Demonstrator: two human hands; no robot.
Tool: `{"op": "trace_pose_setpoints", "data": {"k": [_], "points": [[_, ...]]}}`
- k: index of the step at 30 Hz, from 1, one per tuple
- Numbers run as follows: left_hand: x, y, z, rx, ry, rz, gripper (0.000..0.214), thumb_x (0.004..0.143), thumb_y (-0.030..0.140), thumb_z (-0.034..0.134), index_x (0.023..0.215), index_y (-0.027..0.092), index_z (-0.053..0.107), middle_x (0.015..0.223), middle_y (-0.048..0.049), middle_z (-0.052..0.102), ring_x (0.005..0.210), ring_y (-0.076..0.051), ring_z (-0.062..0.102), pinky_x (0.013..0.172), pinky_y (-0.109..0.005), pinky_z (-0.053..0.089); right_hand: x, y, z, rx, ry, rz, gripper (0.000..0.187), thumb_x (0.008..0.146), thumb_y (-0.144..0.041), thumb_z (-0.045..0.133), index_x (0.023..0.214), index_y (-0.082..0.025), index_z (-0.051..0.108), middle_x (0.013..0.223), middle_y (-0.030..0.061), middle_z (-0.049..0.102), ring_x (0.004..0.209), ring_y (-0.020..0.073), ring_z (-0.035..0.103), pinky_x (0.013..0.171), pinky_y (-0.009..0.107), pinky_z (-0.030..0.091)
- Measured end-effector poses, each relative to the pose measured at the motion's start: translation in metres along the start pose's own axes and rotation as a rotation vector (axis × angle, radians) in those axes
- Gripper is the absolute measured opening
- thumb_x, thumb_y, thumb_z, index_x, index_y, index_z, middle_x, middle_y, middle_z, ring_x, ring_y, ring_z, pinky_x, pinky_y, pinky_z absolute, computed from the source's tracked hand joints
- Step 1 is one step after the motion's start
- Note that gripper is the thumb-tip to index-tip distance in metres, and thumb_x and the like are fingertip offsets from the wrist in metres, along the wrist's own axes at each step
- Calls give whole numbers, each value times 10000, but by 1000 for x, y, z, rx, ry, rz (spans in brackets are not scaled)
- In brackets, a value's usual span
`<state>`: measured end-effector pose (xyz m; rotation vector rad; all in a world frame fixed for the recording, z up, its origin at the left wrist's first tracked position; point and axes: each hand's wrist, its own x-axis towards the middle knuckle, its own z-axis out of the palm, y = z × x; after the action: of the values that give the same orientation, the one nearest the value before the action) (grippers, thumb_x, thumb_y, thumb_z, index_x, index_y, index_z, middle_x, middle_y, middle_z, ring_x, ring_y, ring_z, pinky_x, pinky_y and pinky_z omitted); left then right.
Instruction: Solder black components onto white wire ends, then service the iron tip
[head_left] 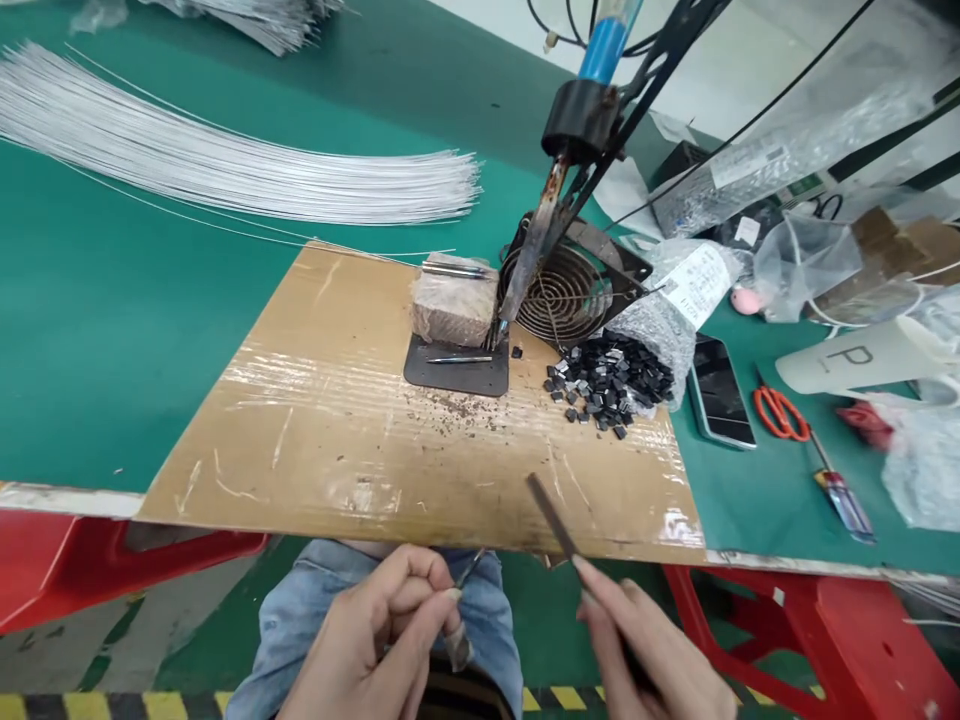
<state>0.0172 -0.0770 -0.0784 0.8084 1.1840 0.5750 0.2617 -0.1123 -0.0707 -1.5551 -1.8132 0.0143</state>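
Observation:
My left hand (pixel 382 635), low at the middle, pinches a thin, dark metal piece (pixel 471 568) between thumb and fingers. Its tip points up and to the right; its lower part is hidden by the fingers. A greyish, shiny wrapping (pixel 458 648) shows at one fingertip. My right hand (pixel 645 640) is closed round a flat, dark metal file (pixel 551 515), slanting up and left over the cardboard's front edge. The two hands are apart. Beyond them, a slim metal rod (pixel 459 359) lies on a black plate (pixel 456 378) before a wrapped block (pixel 454 305).
A clamped soldering iron (pixel 536 250) points down beside the block, near a round fan grille (pixel 559 295). Small black pieces (pixel 611 375) spill from bubble wrap onto the cardboard (pixel 337 430). White wires (pixel 247 165) lie left; a phone (pixel 721 392), scissors (pixel 781 412) and screwdriver (pixel 844 500) right.

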Motion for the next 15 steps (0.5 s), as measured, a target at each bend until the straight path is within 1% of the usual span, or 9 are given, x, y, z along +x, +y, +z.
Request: {"op": "trace_pose_setpoints", "data": {"k": [2, 4, 6, 7, 8, 10, 11, 13, 15], "points": [[3, -3, 1, -67, 10, -11, 547, 953, 754, 620, 924, 208, 598, 670, 27, 642, 329, -19, 386, 373, -148, 228, 3, -5, 6, 6, -95, -125, 606, 982, 25, 633, 1447, -355, 717, 866, -27, 797, 677, 158, 770, 722, 262, 628], [5, -5, 1, -115, 14, -32, 622, 892, 819, 642, 916, 199, 604, 710, 5, 673, 315, -22, 407, 345, -147, 220, 3, -3, 7, -18, -211, -192, 558, 1005, 7, 584, 1421, -334, 736, 841, -29, 783, 680, 140, 764, 756, 251, 620], [6, -4, 0, -148, 45, -64, 631, 853, 819, 694, 895, 193, 617, 744, -15, 698, 324, -30, 422, 334, -152, 235, 3, 2, 6, -34, -306, -232, 501, 1030, -19, 551, 1377, -313, 759, 857, -22, 781, 719, 132, 771, 740, 239, 601], [6, -2, 0, -157, 59, -87, 613, 850, 800, 716, 887, 194, 629, 729, -14, 695, 334, -37, 420, 333, -157, 249, 2, 4, 6, -28, -335, -244, 479, 1039, -28, 546, 1372, -299, 760, 867, -17, 781, 737, 131, 772, 727, 235, 590], [6, 1, 0, -159, 62, -108, 590, 852, 780, 731, 881, 197, 644, 689, -5, 676, 351, -52, 428, 335, -164, 274, 2, 6, 6, -19, -349, -257, 459, 1049, -37, 544, 1375, -283, 756, 871, -13, 779, 744, 126, 768, 709, 229, 577], [5, 10, -1, -139, 52, -126, 542, 872, 747, 728, 881, 207, 683, 635, 3, 635, 421, -98, 483, 367, -187, 373, 3, 7, 4, -15, -346, -293, 426, 1073, -50, 523, 1373, -247, 752, 857, -5, 775, 730, 119, 757, 701, 224, 561], [5, 15, -2, -110, 45, -113, 525, 895, 738, 703, 868, 214, 701, 624, 1, 619, 466, -120, 513, 402, -202, 430, 4, 6, 3, -24, -349, -312, 413, 1085, -58, 501, 1357, -232, 759, 844, -1, 772, 716, 119, 753, 698, 226, 556], [5, 24, -4, -35, 15, -61, 516, 944, 715, 638, 778, 231, 710, 613, -10, 592, 541, -156, 547, 484, -237, 515, 7, 3, 1, -76, -383, -339, 427, 1103, -66, 443, 1311, -226, 780, 830, 5, 772, 699, 128, 754, 683, 241, 547], [5, 30, -7, 32, -19, -14, 538, 982, 683, 583, 679, 250, 687, 606, -22, 581, 568, -177, 550, 539, -266, 553, 11, -1, 1, -140, -428, -343, 447, 1106, -70, 419, 1285, -240, 792, 827, 7, 777, 687, 145, 757, 654, 264, 534]]}}
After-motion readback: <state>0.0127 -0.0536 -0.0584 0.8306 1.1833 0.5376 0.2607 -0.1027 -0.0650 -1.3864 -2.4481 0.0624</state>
